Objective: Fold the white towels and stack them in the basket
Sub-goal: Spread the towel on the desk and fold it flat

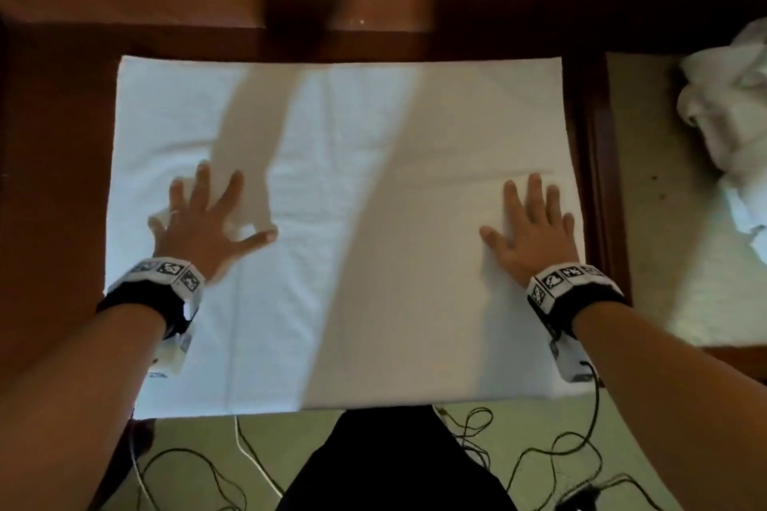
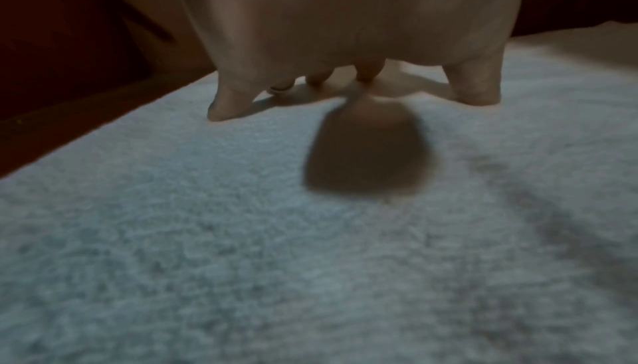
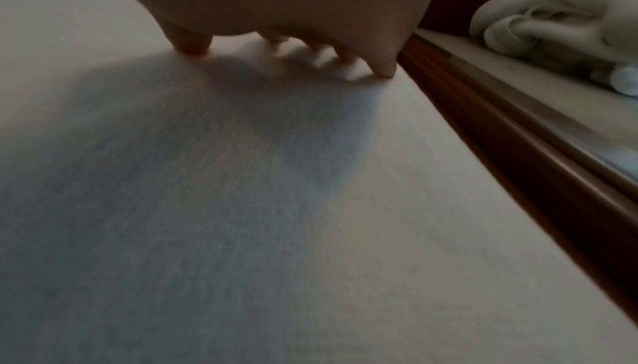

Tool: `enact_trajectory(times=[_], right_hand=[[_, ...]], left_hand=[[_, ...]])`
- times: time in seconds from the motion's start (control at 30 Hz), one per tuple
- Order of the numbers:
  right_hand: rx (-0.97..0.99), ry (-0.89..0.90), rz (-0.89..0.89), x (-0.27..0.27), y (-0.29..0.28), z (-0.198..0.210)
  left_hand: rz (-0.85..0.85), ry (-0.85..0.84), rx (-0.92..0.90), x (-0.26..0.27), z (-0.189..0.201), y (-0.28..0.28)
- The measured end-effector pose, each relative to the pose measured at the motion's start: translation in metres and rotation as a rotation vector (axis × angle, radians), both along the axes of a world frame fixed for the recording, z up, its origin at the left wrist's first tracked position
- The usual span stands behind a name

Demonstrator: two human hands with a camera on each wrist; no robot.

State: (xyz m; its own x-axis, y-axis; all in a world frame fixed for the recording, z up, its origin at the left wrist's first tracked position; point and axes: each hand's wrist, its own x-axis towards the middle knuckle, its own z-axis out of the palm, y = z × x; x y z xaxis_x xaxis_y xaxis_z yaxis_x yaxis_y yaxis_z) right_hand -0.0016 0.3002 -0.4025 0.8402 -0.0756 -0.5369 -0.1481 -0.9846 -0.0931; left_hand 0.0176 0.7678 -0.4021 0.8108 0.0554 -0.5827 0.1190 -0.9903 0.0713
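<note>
A large white towel (image 1: 352, 178) lies spread flat over a dark wooden table (image 1: 54, 199), its near edge hanging toward me. My left hand (image 1: 203, 216) presses flat on the towel's left part, fingers spread. My right hand (image 1: 531, 220) presses flat near the towel's right edge. From the left wrist view the left hand (image 2: 345, 42) has its fingertips (image 2: 224, 110) down on the terry surface of the towel (image 2: 241, 261). The right wrist view shows the right hand (image 3: 276, 1) with straight fingers on the towel (image 3: 310, 206). No basket is in view.
A crumpled heap of white towels (image 1: 730, 112) lies on a pale surface to the right, past the table's wooden edge (image 1: 597, 178); the heap (image 3: 559, 20) also shows in the right wrist view. Cables (image 1: 539, 452) trail on the greenish floor by my dark-clothed legs (image 1: 394, 465).
</note>
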Motion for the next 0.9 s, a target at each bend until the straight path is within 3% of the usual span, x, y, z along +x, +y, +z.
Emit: enact_trajectory(times=[0.17, 0.33, 0.43, 0.6, 0.77, 0.9], right_hand=[[0.013, 0.027, -0.053, 0.041, 0.007, 0.002], [-0.001, 0.063, 0.113, -0.045, 0.025, 0.017], [0.013, 0.144, 0.108, -0.073, 0.024, 0.015], [-0.02, 0.068, 0.108, -0.017, 0.025, 0.004], [0.013, 0.068, 0.078, 0.036, 0.026, 0.007], [-0.003, 0.08, 0.045, -0.005, 0.032, 0.011]], left_hand=[[0.045, -0.057, -0.122, 0.031, 0.0, 0.002], [-0.025, 0.004, -0.056, -0.07, -0.003, -0.023], [-0.033, 0.02, -0.043, -0.108, -0.006, -0.029], [-0.042, -0.024, 0.01, -0.055, -0.015, -0.023], [0.001, -0.017, -0.07, -0.001, -0.011, -0.022], [0.078, 0.001, -0.105, -0.034, 0.004, -0.023]])
